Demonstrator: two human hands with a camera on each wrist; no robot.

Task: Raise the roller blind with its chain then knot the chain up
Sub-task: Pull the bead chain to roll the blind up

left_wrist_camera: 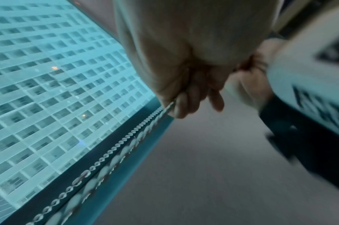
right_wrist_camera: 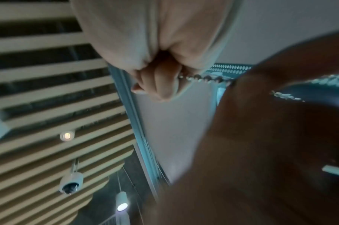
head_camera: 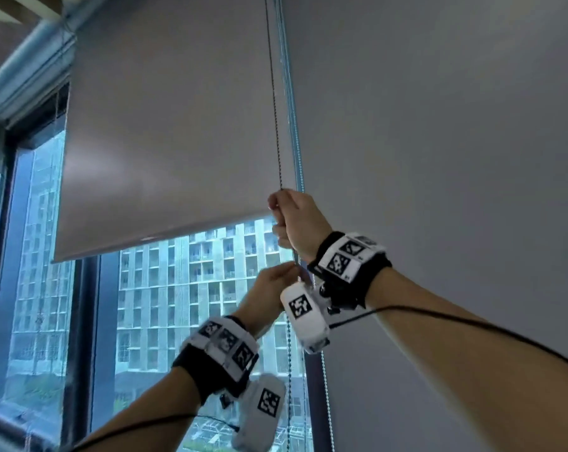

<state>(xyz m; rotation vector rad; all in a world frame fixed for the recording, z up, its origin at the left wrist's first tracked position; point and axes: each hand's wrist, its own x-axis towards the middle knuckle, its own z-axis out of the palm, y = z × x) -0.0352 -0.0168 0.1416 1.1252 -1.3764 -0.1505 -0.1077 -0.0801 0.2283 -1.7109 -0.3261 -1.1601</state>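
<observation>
Two hands work the bead chain (head_camera: 276, 125) at the roller blind's (head_camera: 165, 132) right edge: the right hand (head_camera: 292, 220) is clenched around it above, the left hand (head_camera: 269, 288) pinches it just below. The raising step appears to be in hand, since the hem bar (head_camera: 152, 238) hangs partway up the window (head_camera: 191, 288). Next comes another downward pull; the neighbouring blind (head_camera: 439, 158) crowds the right, while room lies below.

One roller blind (head_camera: 165, 125), one chain (head_camera: 274, 93), two hands.
</observation>
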